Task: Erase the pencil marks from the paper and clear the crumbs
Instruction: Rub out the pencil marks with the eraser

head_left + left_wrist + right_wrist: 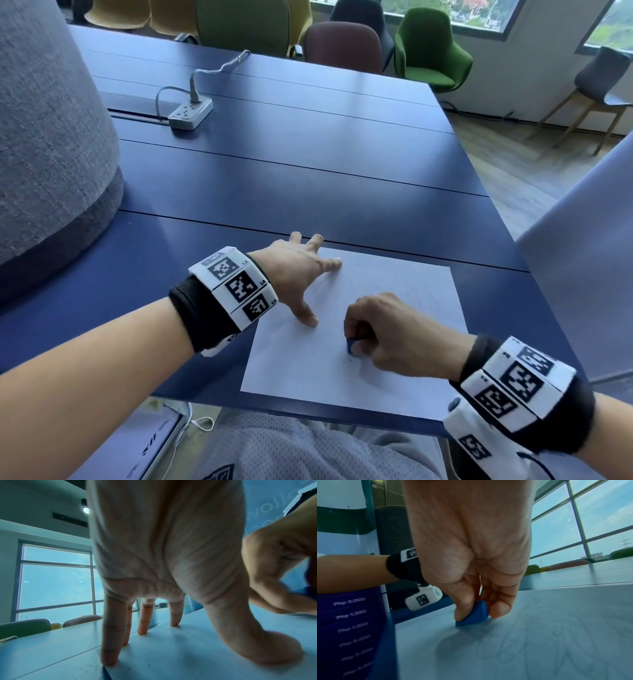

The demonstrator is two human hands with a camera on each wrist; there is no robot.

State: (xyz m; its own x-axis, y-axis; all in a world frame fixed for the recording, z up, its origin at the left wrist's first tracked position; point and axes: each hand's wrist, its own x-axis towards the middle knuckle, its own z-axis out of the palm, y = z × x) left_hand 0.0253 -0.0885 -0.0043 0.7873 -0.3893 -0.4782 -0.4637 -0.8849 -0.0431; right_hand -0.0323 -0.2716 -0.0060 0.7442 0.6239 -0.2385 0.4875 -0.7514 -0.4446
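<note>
A white sheet of paper (342,370) lies near the front edge of the blue table (274,178). Faint pencil marks (530,649) show on it in the right wrist view. My left hand (301,274) is spread open, its fingertips (109,660) pressing the paper's upper left corner. My right hand (383,335) pinches a small blue eraser (474,614) between thumb and fingers, its lower edge touching the paper. The eraser (351,344) peeks out below the thumb in the head view. A few tiny dark crumbs (349,359) lie just beside it.
A white power strip (190,113) with a grey cable sits far back on the table. A large grey felt-covered form (44,154) stands at the left. Several chairs (428,51) line the far edge. A pale panel (582,257) rises at the right.
</note>
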